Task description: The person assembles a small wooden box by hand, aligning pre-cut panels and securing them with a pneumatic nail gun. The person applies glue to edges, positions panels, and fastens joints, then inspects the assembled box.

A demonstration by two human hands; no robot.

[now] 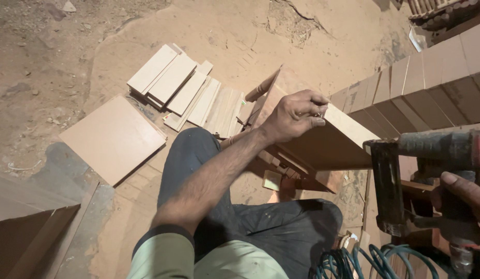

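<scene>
- Left hand (pixel 294 114) at centre of frame, fingers curled together and pinched on the top edge of a tan board panel (pixel 330 142), thumb pressed against the forefinger.
- Something small and pale nipped between those fingertips; too small to tell what.
- Board panel tilted, sloping from centre frame down toward the right, part of a half-built wooden piece resting over the knees.
- Right hand (pixel 465 199) at the right edge, fingers wrapped tight round the grip of a worn pneumatic nail gun (pixel 431 170); forefinger position not clear.
- Nail gun's black magazine hanging vertical just right of the panel's lower end, near it; contact impossible to tell.
- Coiled teal air hose (pixel 377 261) at lower right, beneath the gun.
- Stack of pale cut strips (pixel 178 85) fanned out on the sandy floor (pixel 54 57), upper centre-left.
- Square flat board (pixel 113 137) lying left of the stack, well apart from both hands.
- Row of upright brownish panels (pixel 431 88) across the upper right.
- Dark trousers (pixel 281 222) and pale green sleeve (pixel 162 256) in the lower middle.
</scene>
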